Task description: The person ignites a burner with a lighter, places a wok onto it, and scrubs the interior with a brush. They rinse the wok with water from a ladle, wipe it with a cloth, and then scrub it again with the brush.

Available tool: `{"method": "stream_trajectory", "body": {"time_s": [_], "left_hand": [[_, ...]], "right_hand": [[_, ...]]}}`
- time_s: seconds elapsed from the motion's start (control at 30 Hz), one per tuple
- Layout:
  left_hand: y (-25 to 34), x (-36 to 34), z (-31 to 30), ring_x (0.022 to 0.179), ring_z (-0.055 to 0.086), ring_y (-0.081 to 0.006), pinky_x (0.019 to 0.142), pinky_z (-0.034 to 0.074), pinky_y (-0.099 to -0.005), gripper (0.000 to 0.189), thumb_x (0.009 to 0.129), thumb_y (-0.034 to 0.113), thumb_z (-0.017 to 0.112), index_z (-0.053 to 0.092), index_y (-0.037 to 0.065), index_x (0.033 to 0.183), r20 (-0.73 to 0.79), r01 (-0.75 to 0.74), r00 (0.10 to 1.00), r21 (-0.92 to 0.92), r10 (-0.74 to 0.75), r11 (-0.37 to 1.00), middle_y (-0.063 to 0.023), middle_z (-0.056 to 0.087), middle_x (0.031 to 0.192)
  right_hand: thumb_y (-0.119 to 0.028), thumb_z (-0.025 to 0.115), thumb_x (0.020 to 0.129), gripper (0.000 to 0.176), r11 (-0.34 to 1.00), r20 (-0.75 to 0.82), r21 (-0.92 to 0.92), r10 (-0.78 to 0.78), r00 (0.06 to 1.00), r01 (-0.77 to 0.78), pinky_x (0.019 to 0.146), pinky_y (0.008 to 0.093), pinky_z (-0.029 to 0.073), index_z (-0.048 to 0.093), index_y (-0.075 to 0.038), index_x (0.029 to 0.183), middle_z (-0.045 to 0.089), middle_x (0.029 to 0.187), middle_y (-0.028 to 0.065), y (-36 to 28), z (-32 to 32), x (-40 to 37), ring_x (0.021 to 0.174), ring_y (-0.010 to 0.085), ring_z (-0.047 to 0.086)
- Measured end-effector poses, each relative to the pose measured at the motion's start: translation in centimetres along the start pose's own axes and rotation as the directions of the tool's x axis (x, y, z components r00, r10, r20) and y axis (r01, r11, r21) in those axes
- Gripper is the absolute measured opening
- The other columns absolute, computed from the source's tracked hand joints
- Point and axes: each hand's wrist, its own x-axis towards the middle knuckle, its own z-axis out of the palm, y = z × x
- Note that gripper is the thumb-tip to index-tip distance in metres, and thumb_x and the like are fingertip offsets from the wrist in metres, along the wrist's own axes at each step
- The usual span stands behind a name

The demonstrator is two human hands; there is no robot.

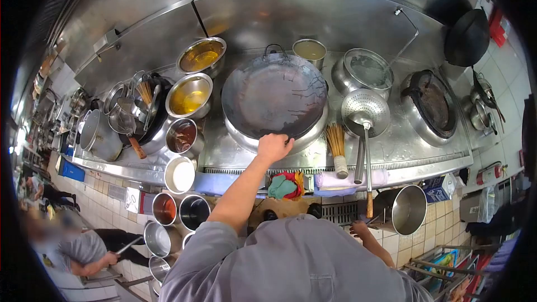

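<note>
My left hand is closed around the near rim of a large dark wok, where its near handle would be. The wok rests on a round steel burner ring and holds nothing but a dark, streaked surface. Low at my right side hangs my right hand, its fingers loosely apart with nothing visible in them. Close to it are the wooden handle end of a long ladle and a deep steel pot. The ladle's bowl lies on a perforated strainer. A bamboo brush lies beside them.
Steel bowls of yellow oil and a pot of dark red sauce stand left of the wok. A lidded pot and another burner are on the right. Coloured cloths sit at the front edge. Another person stands at left.
</note>
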Motion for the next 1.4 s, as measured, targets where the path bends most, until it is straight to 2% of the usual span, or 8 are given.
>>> {"method": "stream_trajectory", "body": {"time_s": [0.13,0.23,0.3,0.43,0.9,1.03,1.13,1.4], "left_hand": [[0.1,0.1,0.0,0.058,0.061,-0.0354,0.057,0.05,-0.0445,0.035,0.081,0.04,0.055,0.062,0.01,0.065,0.011,0.008,1.0,-0.008,-0.008,1.0,-0.0145,0.06,0.057],[0.1,-0.4,0.0,0.062,0.061,-0.0326,0.059,0.048,-0.0433,0.03,0.081,0.037,0.057,0.063,0.011,0.07,0.064,0.061,0.996,-0.013,-0.06,0.998,-0.0126,0.06,0.062],[0.1,-1.2,-0.1,0.069,0.059,-0.0287,0.062,0.046,-0.0417,0.021,0.082,0.033,0.059,0.064,0.013,0.077,-0.246,-0.086,0.965,0.005,0.085,0.996,-0.0087,0.06,0.068],[0.2,-3.5,0.2,0.074,0.055,-0.0264,0.063,0.044,-0.0407,0.015,0.082,0.029,0.06,0.064,0.014,0.082,-0.353,-0.008,0.936,-0.069,-0.017,0.998,-0.0057,0.058,0.072],[-1.7,-3.0,0.6,0.074,0.056,-0.0268,0.065,0.047,-0.0388,0.019,0.083,0.03,0.059,0.065,0.012,0.083,-0.239,-0.039,0.971,-0.253,-0.024,0.967,-0.0057,0.06,0.074],[-1.9,-3.1,0.4,0.073,0.055,-0.0269,0.065,0.047,-0.038,0.019,0.083,0.03,0.059,0.065,0.012,0.083,-0.242,-0.045,0.97,-0.261,-0.021,0.964,-0.0058,0.06,0.073],[-1.7,-2.9,0.2,0.072,0.055,-0.0266,0.064,0.046,-0.0374,0.018,0.083,0.029,0.059,0.065,0.012,0.082,-0.204,-0.044,0.979,-0.255,-0.009,0.966,-0.006,0.06,0.072],[-1.2,-2.9,-0.1,0.075,0.056,-0.0268,0.067,0.047,-0.0381,0.017,0.083,0.028,0.06,0.065,0.012,0.083,-0.155,0.018,0.986,-0.263,-0.061,0.965,-0.0063,0.061,0.074]], "right_hand": [[-0.023,0.047,0.085,0.032,0.988,0.134,-0.132,-0.066,0.989,0.084,0.066,0.0448,0.049,0.059,-0.002,0.105,0.065,0.091,0.0172,-0.6,0.7,1.2,0.08,0.0235,0.066],[-0.026,0.04,0.086,0.034,0.029,0.51,-0.634,-0.735,0.446,0.773,0.063,0.0379,0.049,0.065,-0.001,0.085,0.063,0.073,0.0162,-11.1,-0.6,-1.6,0.071,0.0265,0.065],[-0.027,0.045,0.083,0.03,0.803,0.041,-0.163,-0.575,0.817,0.574,0.06,0.035,0.047,0.065,-0.005,0.081,0.064,0.071,0.0112,-22.3,-3.3,-12.5,0.065,0.025,0.061],[-0.036,0.062,0.079,0.034,0.72,-0.503,-0.625,-0.666,0.551,0.3,0.079,0.0447,0.048,0.06,-0.01,0.102,0.059,0.105,0.0154,-31.3,-6.8,-13.1,0.096,0.0349,0.059],[-0.031,0.063,0.079,0.088,0.726,-0.378,-0.686,-0.412,0.829,0.047,0.081,0.0408,0.05,0.007,-0.009,0.144,0.056,0.111,0.0249,-28.5,-8.3,-4.2,0.097,0.035,0.06],[-0.012,0.063,0.079,0.083,0.672,-0.303,0.597,-0.318,0.898,0.439,0.056,0.033,0.049,0.013,-0.012,0.144,0.057,0.097,0.0086,-28.1,-10.8,-11.2,0.072,0.019,0.058],[-0.008,0.062,0.079,0.079,0.519,-0.331,0.695,-0.384,0.862,0.498,0.055,0.0347,0.049,0.017,-0.016,0.144,0.055,0.091,0.0061,-28.6,-12.0,-17.1,0.072,0.0179,0.059],[-0.022,0.066,0.077,0.059,0.263,-0.02,-0.619,-0.947,0.32,0.74,0.091,0.0354,0.043,0.045,-0.018,0.132,0.058,0.117,0.0138,-43.2,-14.2,-18.6,0.105,0.0312,0.056]]}}
